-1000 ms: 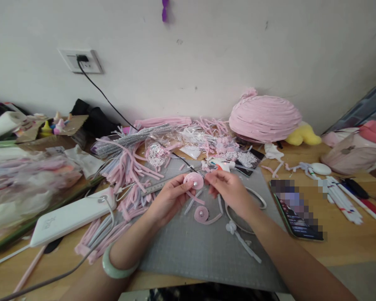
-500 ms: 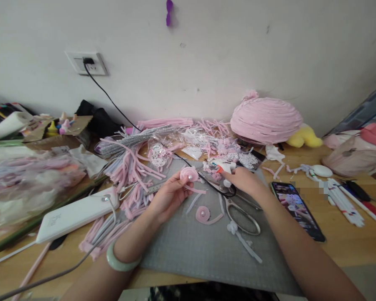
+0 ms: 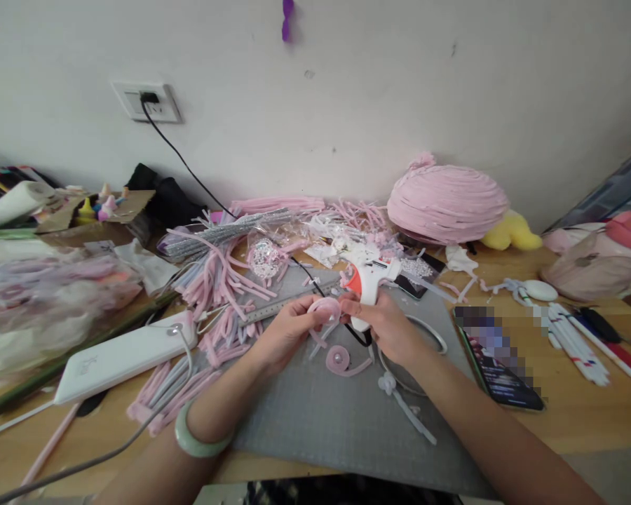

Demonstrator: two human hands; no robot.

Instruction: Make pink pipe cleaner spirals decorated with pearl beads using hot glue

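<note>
Second coil [image 3: 338,359] flat on grey mat [image 3: 294,414]; pink coil [image 3: 323,308] pinched in left hand [image 3: 288,330] above mat, just beside right hand [image 3: 388,324], which is clamped on glue gun [image 3: 370,282] handle; I'd steady coil by its rim, aim clear of skin, avoid pearl beads [image 3: 416,267] beyond.

This is looking like a handcraft corner: a cutting mat [image 3: 341,421] is lying at six o'clock, fuzzy stems [image 3: 215,277] at nine.

Dim, soft light (slight blur)
</note>
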